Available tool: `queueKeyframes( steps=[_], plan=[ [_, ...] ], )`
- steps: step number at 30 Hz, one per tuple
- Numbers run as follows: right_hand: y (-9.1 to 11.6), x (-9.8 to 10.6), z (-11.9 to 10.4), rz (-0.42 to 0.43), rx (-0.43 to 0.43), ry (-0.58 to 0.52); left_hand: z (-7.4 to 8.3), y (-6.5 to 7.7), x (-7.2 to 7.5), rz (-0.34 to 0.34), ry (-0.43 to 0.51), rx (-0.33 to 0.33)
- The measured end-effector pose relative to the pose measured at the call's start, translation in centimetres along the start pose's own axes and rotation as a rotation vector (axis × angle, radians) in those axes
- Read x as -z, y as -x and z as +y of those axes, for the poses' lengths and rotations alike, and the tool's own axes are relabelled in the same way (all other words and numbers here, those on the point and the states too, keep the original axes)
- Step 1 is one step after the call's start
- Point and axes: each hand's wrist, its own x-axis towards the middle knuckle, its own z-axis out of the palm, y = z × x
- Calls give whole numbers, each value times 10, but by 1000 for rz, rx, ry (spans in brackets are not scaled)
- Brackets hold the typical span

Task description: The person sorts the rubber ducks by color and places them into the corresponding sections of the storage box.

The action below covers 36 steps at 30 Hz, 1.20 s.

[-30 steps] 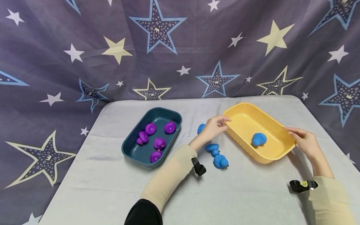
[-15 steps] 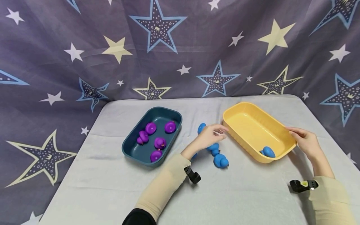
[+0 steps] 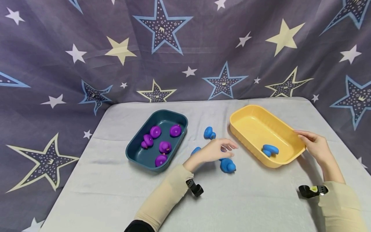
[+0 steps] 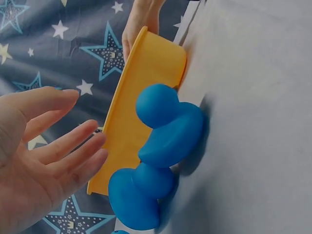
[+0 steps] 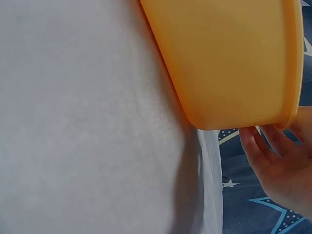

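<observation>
dark curtain [image 3: 203, 42] printed with pale and blue-edged stars fills the upper part of the frame, hanging behind a bench [image 3: 255, 199] covered in light grey cloth. at right of centre stands a yellow tray [image 3: 252, 124], set at a slant, with one blue toy duck [image 3: 271, 149] lying near its lower end. the hands are well apart: the right hand [image 3: 316, 145], at the right side of the frame, holds the tray's rim at its right end, while the left hand [image 3: 215, 150], near the middle, grips nothing, its fingers loosely spread and the thumb away from them. around the left hand are more of the blue toys: the upper duck [image 3: 209, 132] just above it, the wrist-side duck [image 3: 195, 150] partly covered by the wrist, the lower duck [image 3: 227, 165] just below the fingers, and another mostly hidden behind the hand. left of centre, a teal tray [image 3: 145, 157] carries five purple toy ducks [image 3: 165, 147], some tipped over. both arms wear beige sleeves [image 3: 166, 193], each with a small black camera [image 3: 195, 188] at the wrist.
</observation>
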Motion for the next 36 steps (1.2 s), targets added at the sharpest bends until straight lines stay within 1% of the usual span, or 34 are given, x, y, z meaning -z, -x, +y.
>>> queueKeyframes(
  steps=[7, 13, 18, 23, 26, 29, 36],
  plan=[
    [-3, 1, 6, -11, -1, 26, 1, 8, -4, -83, -11, -17],
    [0, 2, 2, -25, -3, 1, -1, 13, -6, -128, -53, -11],
    [0, 2, 2, -20, -1, -3, -2, 15, -10, -142, -113, -3],
    [-1, 1, 2, -14, 5, -3, 1, 17, -13, -150, -220, -8],
    [-1, 2, 1, -16, 8, -7, 4, 17, -13, -157, -265, -12],
    [-1, 2, 1, -16, 6, -7, 4, 18, -15, -165, -292, -6],
    [0, 2, 2, -19, -5, -14, 3, 19, -17, -183, -322, 6]
  ],
)
